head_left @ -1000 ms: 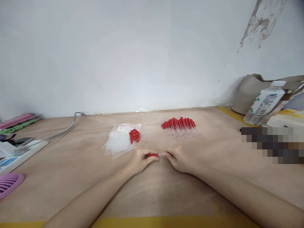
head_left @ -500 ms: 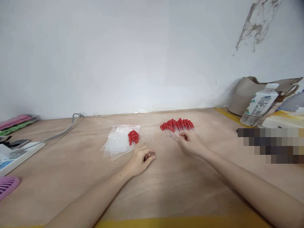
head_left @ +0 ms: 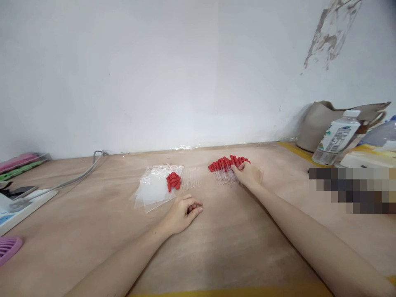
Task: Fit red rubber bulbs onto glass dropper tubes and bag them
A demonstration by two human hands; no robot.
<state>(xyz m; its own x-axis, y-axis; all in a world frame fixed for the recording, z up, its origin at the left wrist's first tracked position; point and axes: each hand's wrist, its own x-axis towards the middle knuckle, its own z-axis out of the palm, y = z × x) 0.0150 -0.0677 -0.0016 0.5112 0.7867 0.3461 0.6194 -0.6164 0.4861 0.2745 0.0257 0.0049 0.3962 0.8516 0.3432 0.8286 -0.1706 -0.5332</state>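
A row of droppers with red rubber bulbs and clear thin tubes lies on the table right of centre. My right hand is over the row's right end, fingers pinched at a dropper there; the palm side and some tubes are hidden. Just left of centre my left hand rests on the tabletop, loosely curled, thumb and index finger apart, holding nothing. Beyond it are loose red rubber bulbs, partly on clear zip bags, and several bare clear tubes lying side by side.
A plastic bottle and a grey-beige bag-like container stand at the back right. On the left are a power strip with a grey cable and a purple slotted object. A white wall bounds the table's back.
My right hand has shifted slightly right and up along the dropper row, covering more of its right end. My left hand stays in place. The view has tilted a little.
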